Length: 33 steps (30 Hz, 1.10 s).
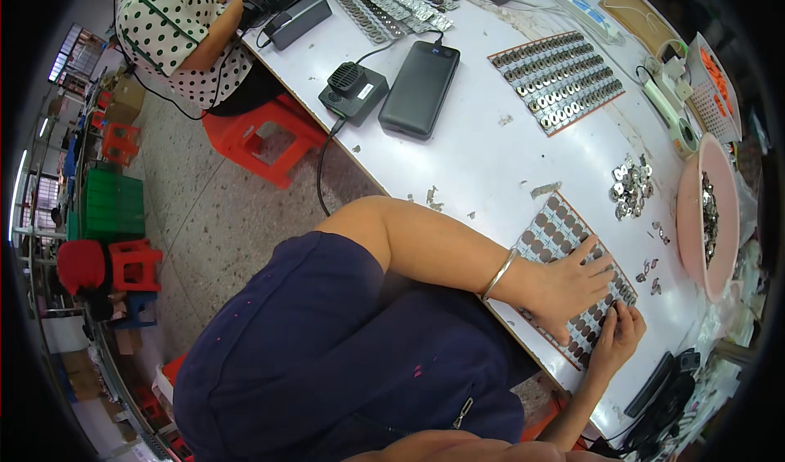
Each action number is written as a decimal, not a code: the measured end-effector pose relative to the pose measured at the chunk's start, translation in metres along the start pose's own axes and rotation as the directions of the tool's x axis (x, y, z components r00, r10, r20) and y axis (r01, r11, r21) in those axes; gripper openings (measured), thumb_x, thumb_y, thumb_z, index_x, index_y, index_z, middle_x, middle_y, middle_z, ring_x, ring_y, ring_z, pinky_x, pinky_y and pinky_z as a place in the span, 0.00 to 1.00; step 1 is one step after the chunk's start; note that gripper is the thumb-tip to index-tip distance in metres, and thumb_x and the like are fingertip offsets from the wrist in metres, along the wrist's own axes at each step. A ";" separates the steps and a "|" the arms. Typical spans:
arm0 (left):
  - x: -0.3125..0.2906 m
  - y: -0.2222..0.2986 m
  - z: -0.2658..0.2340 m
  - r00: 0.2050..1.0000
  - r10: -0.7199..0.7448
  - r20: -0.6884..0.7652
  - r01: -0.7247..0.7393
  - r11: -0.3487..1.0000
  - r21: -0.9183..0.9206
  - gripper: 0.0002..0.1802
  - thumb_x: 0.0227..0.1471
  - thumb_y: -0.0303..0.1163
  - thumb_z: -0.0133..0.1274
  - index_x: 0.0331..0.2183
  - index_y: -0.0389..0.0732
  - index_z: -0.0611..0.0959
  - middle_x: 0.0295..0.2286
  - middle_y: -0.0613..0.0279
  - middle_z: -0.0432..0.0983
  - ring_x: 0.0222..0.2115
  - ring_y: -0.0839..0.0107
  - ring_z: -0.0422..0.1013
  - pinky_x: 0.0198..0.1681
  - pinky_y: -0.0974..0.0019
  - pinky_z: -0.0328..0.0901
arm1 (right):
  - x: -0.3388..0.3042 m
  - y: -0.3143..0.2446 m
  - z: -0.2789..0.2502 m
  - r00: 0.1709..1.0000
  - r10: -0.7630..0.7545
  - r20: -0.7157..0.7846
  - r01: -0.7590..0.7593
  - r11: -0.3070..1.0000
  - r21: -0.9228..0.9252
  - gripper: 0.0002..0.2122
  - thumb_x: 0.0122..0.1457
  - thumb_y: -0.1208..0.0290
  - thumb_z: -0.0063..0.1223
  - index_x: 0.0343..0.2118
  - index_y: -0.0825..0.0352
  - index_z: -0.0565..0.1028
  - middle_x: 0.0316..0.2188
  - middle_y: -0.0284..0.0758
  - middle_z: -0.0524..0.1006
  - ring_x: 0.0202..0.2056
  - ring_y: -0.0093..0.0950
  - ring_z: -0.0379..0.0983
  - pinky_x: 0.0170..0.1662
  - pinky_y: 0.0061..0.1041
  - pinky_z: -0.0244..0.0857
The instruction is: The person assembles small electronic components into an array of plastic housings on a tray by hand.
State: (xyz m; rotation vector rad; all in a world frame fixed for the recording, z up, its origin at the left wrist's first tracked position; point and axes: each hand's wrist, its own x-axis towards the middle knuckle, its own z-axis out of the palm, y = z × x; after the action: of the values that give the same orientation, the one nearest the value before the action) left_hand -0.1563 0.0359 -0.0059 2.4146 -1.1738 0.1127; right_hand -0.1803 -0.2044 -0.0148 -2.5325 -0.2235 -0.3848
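Far left: green crates (114,204) and red stools (135,264) on the floor. Up top, another person in a dotted shirt (176,33) sitting at the white table (482,147). On the table, a small black box (353,92) beside a flat black pack (419,89), then a full tray of little metal rings (558,80).

Lower down, left hand (568,286) lying flat on a brown tray (564,241) near the table edge, fingers (590,253) spread wide, pressing on the tray, holding nothing. Silver bangle (499,275) on that wrist.

Just beside it, right hand (617,335) at the tray's near corner, fingertips (625,313) pinched close together over the tray's small metal pieces (615,292). Too small to tell if a piece sits between them.

Further right, a loose pile of shiny metal rings (631,186) on the table, and a pink bowl (691,208) with more inside.
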 end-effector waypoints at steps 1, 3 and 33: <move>0.001 0.001 0.001 1.000 -0.001 0.008 0.001 1.000 -0.012 0.53 0.41 0.64 0.61 0.56 0.30 0.72 0.60 0.41 0.63 0.66 0.43 0.48 0.65 0.27 0.35 | -0.002 0.003 -0.001 1.000 -0.012 0.002 0.012 1.000 -0.017 0.10 0.60 0.76 0.59 0.44 0.69 0.81 0.43 0.41 0.73 0.45 0.33 0.71 0.46 0.29 0.67; 0.005 0.005 0.001 0.999 0.030 0.011 -0.030 0.999 -0.018 0.53 0.42 0.64 0.61 0.56 0.30 0.72 0.59 0.41 0.63 0.66 0.42 0.49 0.65 0.27 0.36 | -0.008 0.005 -0.008 0.999 -0.045 -0.012 0.044 0.995 -0.084 0.10 0.59 0.76 0.59 0.43 0.69 0.81 0.42 0.42 0.74 0.46 0.36 0.70 0.49 0.32 0.66; 0.000 -0.002 -0.007 0.995 0.047 0.089 -0.043 0.998 -0.048 0.53 0.43 0.60 0.64 0.60 0.32 0.68 0.61 0.39 0.59 0.66 0.43 0.48 0.66 0.32 0.38 | 0.082 0.037 -0.040 0.907 0.412 0.083 -0.418 0.867 0.270 0.06 0.59 0.72 0.58 0.36 0.68 0.81 0.25 0.27 0.77 0.27 0.18 0.69 0.32 0.19 0.65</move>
State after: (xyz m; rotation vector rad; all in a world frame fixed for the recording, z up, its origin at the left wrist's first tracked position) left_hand -0.1540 0.0401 -0.0007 2.3757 -1.2573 -0.0090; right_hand -0.1030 -0.2513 0.0244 -2.2208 0.2456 -0.1383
